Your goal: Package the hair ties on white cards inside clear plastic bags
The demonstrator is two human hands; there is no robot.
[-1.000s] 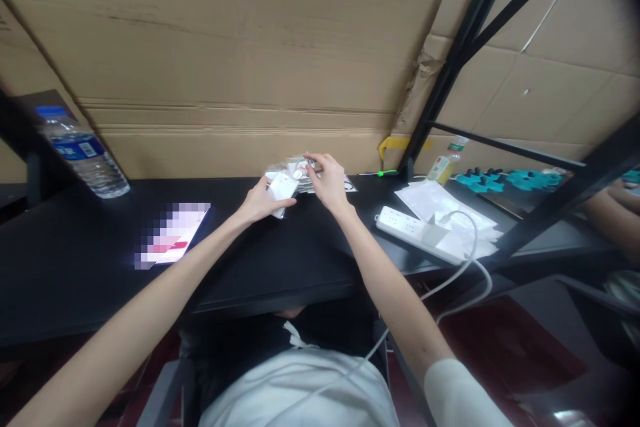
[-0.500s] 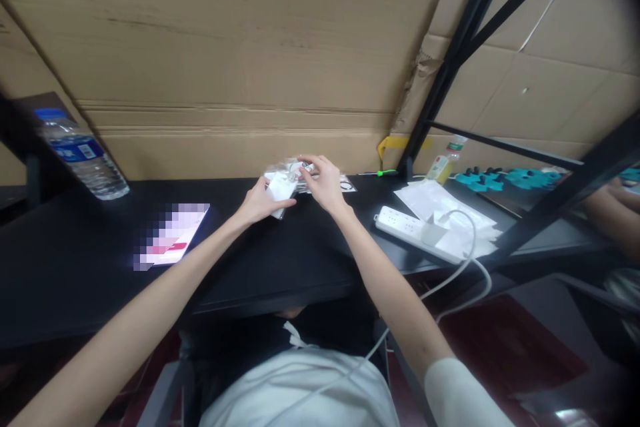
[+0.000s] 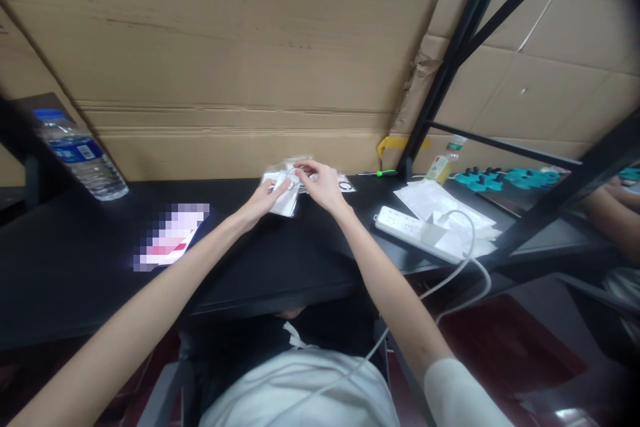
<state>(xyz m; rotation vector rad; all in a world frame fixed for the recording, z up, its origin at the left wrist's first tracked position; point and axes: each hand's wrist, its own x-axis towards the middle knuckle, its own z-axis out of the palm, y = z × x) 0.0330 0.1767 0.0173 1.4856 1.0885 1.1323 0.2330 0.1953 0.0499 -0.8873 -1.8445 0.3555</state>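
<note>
A small white packet (image 3: 286,203) in clear plastic is between my hands near the back edge of the black table. My left hand (image 3: 263,202) grips its left side, with the thumb lying across the top. My right hand (image 3: 321,181) pinches at the packet's upper right part, thumb and fingers close together on the clear wrap. A flat clear bag with a black ring mark (image 3: 345,185) lies just right of my right hand. Fine details between the fingertips are too small to tell.
On the left are a water bottle (image 3: 86,157) and a lit phone (image 3: 173,240). A white power strip (image 3: 407,227) with a cable, white papers (image 3: 425,200) and a drink bottle (image 3: 445,160) lie right. Beyond the black frame are teal parts (image 3: 530,177) and another person's arm.
My left thumb has moved up and inward onto the packet, close to my right fingertips. More of the packet's lower part shows now.
</note>
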